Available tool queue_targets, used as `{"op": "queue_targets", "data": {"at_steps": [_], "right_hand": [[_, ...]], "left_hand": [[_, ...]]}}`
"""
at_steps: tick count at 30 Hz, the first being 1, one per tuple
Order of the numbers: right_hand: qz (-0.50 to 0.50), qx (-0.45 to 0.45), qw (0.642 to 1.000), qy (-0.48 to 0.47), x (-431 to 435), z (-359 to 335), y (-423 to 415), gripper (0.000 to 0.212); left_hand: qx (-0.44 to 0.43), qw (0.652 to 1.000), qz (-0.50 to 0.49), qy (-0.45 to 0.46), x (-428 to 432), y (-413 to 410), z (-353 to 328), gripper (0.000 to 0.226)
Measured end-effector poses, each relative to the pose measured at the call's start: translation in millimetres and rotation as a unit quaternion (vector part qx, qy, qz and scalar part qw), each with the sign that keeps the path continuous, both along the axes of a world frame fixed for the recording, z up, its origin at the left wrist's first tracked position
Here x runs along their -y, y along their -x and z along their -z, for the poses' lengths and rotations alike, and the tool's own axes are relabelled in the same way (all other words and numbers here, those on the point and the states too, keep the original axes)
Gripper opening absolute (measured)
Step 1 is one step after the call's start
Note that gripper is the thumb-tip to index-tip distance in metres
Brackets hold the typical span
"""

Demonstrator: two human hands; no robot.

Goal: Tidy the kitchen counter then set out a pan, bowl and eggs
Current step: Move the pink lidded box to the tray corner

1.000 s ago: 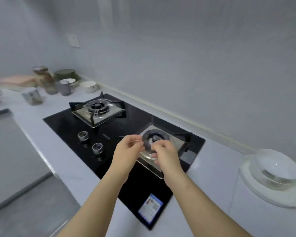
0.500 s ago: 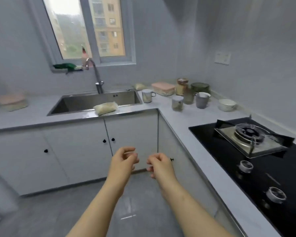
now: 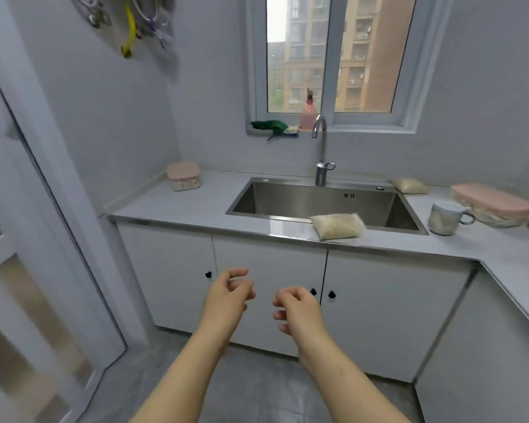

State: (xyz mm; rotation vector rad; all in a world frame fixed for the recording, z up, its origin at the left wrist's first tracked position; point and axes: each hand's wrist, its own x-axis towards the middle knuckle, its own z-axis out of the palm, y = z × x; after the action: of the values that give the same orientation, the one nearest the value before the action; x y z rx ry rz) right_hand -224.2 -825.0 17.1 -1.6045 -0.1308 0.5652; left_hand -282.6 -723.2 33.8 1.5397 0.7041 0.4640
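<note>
The left hand (image 3: 226, 296) and right hand (image 3: 298, 306) hang in the air by the cupboard doors (image 3: 394, 306), a little apart. Their fingers (image 3: 239, 272) curl loosely and hold nothing. On the surface (image 3: 196, 206), a bag (image 3: 338, 225) lies at the sink (image 3: 318, 199) edge, near a mug (image 3: 443, 217).
</note>
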Motion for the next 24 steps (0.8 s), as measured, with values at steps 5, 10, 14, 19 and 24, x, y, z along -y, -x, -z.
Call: {"op": "queue_targets", "data": {"at_steps": [5,10,14,19,24], "right_hand": [[-0.034,-0.005,0.999,-0.015,-94.7,-8.0,-73.3,0.014],[-0.075,0.0,0.997,-0.018,-185.8,-15.4,-131.4,0.013],[-0.097,0.002,0.995,-0.011,-254.1,-10.7,-170.3,0.012],[-0.081,-0.007,0.997,0.004,-339.8,8.5,-211.6,0.011],[-0.068,-0.038,0.997,0.022,-430.1,14.4,-248.1,0.01]], "left_hand": [[0.0,0.999,-0.043,-0.019,-88.9,-65.0,-10.4,0.018],[0.002,0.997,-0.08,-0.015,-173.9,-113.5,-18.1,0.016],[-0.003,0.995,-0.096,-0.004,-247.0,-145.6,-7.5,0.016],[0.012,0.992,-0.12,0.037,-343.3,-181.9,12.5,0.019],[-0.018,0.992,-0.115,0.039,-441.4,-226.9,20.0,0.012]]}}
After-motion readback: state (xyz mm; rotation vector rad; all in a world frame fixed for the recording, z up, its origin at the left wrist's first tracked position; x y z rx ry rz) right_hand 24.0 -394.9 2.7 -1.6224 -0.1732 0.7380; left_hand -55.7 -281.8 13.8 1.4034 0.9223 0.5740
